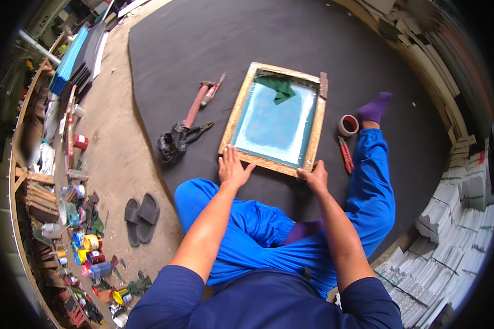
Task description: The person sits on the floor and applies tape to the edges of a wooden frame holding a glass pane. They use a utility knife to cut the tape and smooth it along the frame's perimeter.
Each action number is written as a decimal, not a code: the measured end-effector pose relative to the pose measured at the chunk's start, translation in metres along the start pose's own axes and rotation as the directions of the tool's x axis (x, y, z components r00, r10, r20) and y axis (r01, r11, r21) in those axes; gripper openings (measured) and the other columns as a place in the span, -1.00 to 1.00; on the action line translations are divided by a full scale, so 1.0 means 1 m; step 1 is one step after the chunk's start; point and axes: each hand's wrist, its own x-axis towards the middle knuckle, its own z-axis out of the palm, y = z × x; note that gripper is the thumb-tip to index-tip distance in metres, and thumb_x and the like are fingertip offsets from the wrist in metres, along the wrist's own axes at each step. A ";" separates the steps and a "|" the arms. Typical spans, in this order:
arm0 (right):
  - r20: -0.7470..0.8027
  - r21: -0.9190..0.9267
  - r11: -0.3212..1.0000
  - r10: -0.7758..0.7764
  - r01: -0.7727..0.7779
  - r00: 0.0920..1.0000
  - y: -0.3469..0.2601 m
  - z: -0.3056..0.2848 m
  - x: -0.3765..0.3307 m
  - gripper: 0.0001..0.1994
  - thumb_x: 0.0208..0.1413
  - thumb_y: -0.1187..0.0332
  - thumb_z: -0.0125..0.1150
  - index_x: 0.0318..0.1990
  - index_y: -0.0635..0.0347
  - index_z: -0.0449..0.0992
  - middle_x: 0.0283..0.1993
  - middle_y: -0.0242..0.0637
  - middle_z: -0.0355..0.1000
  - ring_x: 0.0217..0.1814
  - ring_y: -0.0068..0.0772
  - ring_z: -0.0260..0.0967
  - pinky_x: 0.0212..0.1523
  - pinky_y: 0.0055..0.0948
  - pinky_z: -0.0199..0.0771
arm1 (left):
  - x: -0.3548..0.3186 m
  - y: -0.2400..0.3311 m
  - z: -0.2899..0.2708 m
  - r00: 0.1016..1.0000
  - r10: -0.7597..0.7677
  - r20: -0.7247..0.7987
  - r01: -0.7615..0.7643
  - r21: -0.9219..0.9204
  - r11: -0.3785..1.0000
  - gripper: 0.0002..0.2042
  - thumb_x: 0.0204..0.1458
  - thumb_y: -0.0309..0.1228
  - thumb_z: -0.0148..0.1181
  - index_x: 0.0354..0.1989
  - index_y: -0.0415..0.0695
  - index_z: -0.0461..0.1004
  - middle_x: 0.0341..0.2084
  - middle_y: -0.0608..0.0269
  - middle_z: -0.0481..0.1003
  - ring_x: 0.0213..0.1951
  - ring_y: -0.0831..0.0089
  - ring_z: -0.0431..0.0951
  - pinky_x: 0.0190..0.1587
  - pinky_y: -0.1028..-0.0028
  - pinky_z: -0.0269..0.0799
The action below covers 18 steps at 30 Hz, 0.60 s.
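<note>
A wooden screen-printing frame (226, 126) with blue-green mesh and a paler middle lies on a dark mat in front of me. A crumpled green cloth (280, 88) rests inside its far end. My left hand (234, 169) is open, its outstretched fingers touching the near left corner. At the near right corner my right hand (315, 176) is closed on the frame's edge, its other fingers partly hidden. A small brown block (324, 86) sits against the far right corner. Right of the frame are a tape roll (348, 125) and a red cutter (346, 155).
Left of the frame lie a hammer (194, 107), a red-handled screwdriver (213, 90), pliers (197, 132) and a black plastic bag (172, 143). Black slippers (141, 220) stand on the floor. Paint cans (92, 242) clutter the far left; bundled white stacks (442, 241) line the right.
</note>
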 end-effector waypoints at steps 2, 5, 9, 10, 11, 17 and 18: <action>0.012 -0.058 0.998 0.009 -0.008 1.000 0.001 -0.002 0.003 -0.42 -0.09 0.08 0.63 -0.13 0.34 0.43 -0.20 0.01 0.62 -0.16 -0.15 0.63 -0.10 -0.23 0.61 | 0.002 -0.001 -0.001 1.000 -0.010 0.002 0.010 0.002 1.000 0.07 0.18 0.38 -0.04 0.59 -0.24 -0.15 0.61 0.01 -0.19 0.62 0.19 -0.24 0.58 0.08 -0.28; 0.042 -0.052 0.998 -0.027 0.029 0.999 0.012 -0.006 0.008 -0.41 -0.08 0.08 0.62 -0.10 0.34 0.45 -0.20 0.01 0.62 -0.14 -0.15 0.63 -0.09 -0.22 0.60 | 0.004 0.001 -0.011 0.998 -0.066 0.003 0.066 -0.021 0.998 0.05 0.19 0.37 -0.03 0.59 -0.24 -0.15 0.61 0.01 -0.18 0.62 0.17 -0.23 0.58 0.05 -0.28; 0.037 -0.182 0.976 -0.115 0.120 0.993 0.015 -0.043 0.035 -0.41 -0.04 0.00 0.58 -0.07 0.39 0.58 -0.19 0.05 0.62 -0.10 -0.04 0.64 -0.06 -0.17 0.61 | 0.001 -0.008 -0.007 0.999 -0.038 -0.035 0.037 -0.016 0.999 0.03 0.20 0.34 -0.02 0.59 -0.23 -0.11 0.60 -0.01 -0.14 0.61 0.13 -0.22 0.58 -0.02 -0.38; -0.020 -0.188 0.974 -0.130 0.124 0.991 0.010 -0.055 0.045 -0.41 -0.04 -0.02 0.57 -0.09 0.38 0.63 -0.20 0.07 0.63 -0.11 0.00 0.64 -0.05 -0.15 0.61 | 0.000 -0.006 -0.007 0.998 -0.040 -0.045 0.039 -0.020 0.999 0.02 0.20 0.33 -0.02 0.59 -0.23 -0.11 0.60 -0.02 -0.14 0.61 0.12 -0.22 0.57 -0.05 -0.40; -0.100 -0.257 0.951 -0.202 0.170 0.974 0.006 -0.068 0.057 -0.46 -0.02 0.04 0.56 -0.05 0.31 0.61 -0.14 0.03 0.61 -0.04 0.02 0.61 -0.02 -0.13 0.60 | -0.001 -0.003 -0.008 0.998 -0.039 -0.053 0.038 -0.023 0.999 0.01 0.21 0.32 -0.02 0.59 -0.23 -0.10 0.60 -0.03 -0.14 0.61 0.11 -0.22 0.57 -0.07 -0.42; -0.272 -0.400 0.912 -0.210 0.089 0.939 -0.035 -0.105 0.114 -0.53 0.09 0.20 0.47 0.12 0.14 0.50 0.16 -0.06 0.43 0.13 0.14 0.50 0.09 -0.03 0.54 | -0.019 0.030 0.006 0.868 0.430 -0.249 -0.444 0.000 0.896 -0.14 0.20 0.20 0.14 0.51 -0.20 0.17 0.55 -0.09 0.02 0.59 0.02 -0.10 0.52 -0.21 -0.32; -0.271 -0.408 0.910 -0.193 0.069 0.943 -0.029 -0.103 0.126 -0.52 0.09 0.21 0.47 0.13 0.13 0.48 0.18 -0.06 0.42 0.12 0.15 0.51 0.09 -0.02 0.54 | -0.021 0.039 0.009 0.853 0.453 -0.259 -0.474 -0.024 0.880 -0.16 0.20 0.16 0.17 0.49 -0.20 0.19 0.54 -0.11 0.04 0.58 -0.01 -0.08 0.52 -0.21 -0.28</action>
